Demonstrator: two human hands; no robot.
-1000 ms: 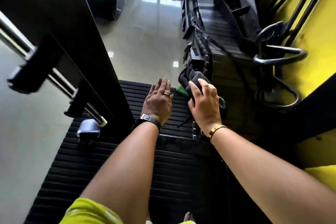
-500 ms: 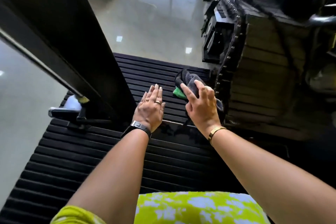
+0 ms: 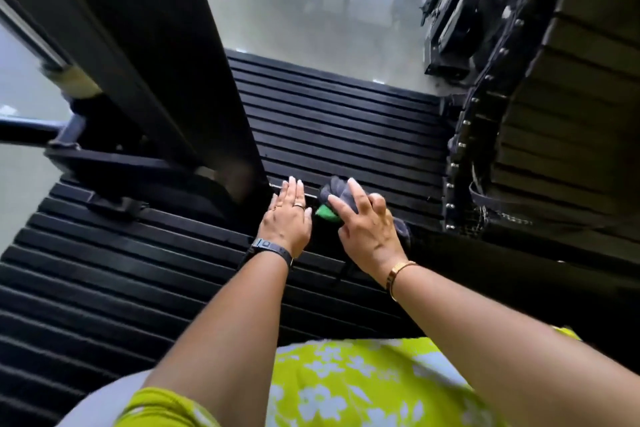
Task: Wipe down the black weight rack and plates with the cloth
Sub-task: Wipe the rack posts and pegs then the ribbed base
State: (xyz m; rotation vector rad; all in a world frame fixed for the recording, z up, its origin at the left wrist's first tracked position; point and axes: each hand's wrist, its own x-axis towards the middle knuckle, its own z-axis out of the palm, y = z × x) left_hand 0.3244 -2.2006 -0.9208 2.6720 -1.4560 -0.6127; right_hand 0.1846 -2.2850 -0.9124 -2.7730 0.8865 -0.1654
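I look steeply down at a black ribbed surface [image 3: 332, 135] of stacked bars that fills the middle of the view. My right hand [image 3: 367, 229] holds a dark grey cloth [image 3: 337, 192] with a green patch against those bars, fingers curled over it. My left hand [image 3: 287, 218] lies flat beside it, fingers straight, resting on the same bar. A stack of black weight plates [image 3: 561, 121] with a row of silver studs stands at the right. A thick black upright post [image 3: 149, 55] of the rack rises at the left.
A chrome guide rod [image 3: 41, 52] and a black bracket [image 3: 104, 156] sit left of the post. Glossy pale floor [image 3: 311, 10] shows beyond the bars. More black machine parts [image 3: 453, 17] stand at the upper right. My yellow-green flowered clothing [image 3: 346, 388] fills the bottom.
The view has tipped further down and both hands have slid lower along the ribbed bars. The cloth stays under my right hand and my left hand stays flat beside it.
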